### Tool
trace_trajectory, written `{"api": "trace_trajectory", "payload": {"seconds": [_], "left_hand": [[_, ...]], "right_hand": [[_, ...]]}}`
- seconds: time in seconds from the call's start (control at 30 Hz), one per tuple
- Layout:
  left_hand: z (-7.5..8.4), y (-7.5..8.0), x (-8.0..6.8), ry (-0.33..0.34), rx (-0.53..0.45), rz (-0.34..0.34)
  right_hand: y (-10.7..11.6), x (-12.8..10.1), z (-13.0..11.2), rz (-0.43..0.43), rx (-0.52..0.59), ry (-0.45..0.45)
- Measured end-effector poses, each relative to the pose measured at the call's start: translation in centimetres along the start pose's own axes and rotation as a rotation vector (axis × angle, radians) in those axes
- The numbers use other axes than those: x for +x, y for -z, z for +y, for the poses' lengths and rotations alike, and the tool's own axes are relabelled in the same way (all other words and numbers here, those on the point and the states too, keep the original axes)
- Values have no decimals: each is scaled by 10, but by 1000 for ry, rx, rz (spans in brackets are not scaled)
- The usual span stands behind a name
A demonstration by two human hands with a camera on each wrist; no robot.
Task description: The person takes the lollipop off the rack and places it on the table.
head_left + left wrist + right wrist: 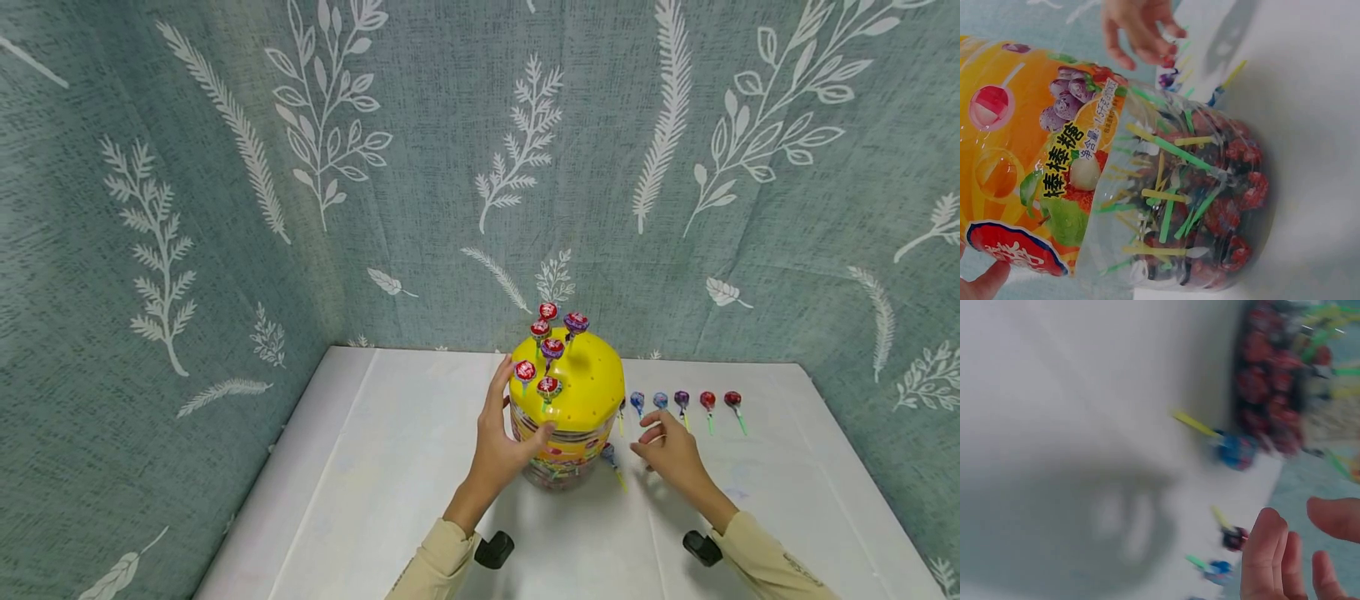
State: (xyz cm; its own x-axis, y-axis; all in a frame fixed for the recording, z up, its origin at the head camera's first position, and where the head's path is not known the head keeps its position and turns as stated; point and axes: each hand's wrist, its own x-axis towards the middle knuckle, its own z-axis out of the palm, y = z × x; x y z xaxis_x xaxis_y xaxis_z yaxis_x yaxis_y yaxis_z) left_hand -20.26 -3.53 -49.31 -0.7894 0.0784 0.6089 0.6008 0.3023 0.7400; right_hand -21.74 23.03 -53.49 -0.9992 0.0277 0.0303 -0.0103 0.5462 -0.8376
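Note:
A clear plastic jar of lollipops [564,450] with an orange fruit label stands upright on the table. Several wrapped lollipops [552,349] stick up out of its yellow lid [596,379], sticks down. My left hand [498,448] grips the jar's left side near the lid, thumb at the front and fingers round the far side. Through the jar wall in the left wrist view, more lollipops [1222,212] show at the bottom. My right hand [675,454] hovers right of the jar, fingers loosely bent and holding nothing. Close to the jar's base lies a blue-wrapped lollipop [1238,451] with a yellow stick.
Behind my right hand, several lollipops [707,400] lie in a row on the white table [390,467], in blue, purple and red wrappers. A green patterned cloth [435,192] hangs along the table's back and left side.

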Motion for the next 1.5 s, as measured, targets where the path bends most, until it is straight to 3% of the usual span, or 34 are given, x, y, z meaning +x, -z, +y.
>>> {"api": "trace_trajectory", "payload": {"seconds": [0.27,0.9,1.17,1.5], "left_hand": [[1,-1,1,0,2,-2],[2,-2,0,4,-1,-5],[1,-2,0,5,7,-2],[2,-1,0,10,14,2]], "right_hand": [[25,0,-29,13,43,152],[67,-8,-113,55,173,396],[67,-4,-142,17,228,461],[50,9,-173,-13,270,581]]}}
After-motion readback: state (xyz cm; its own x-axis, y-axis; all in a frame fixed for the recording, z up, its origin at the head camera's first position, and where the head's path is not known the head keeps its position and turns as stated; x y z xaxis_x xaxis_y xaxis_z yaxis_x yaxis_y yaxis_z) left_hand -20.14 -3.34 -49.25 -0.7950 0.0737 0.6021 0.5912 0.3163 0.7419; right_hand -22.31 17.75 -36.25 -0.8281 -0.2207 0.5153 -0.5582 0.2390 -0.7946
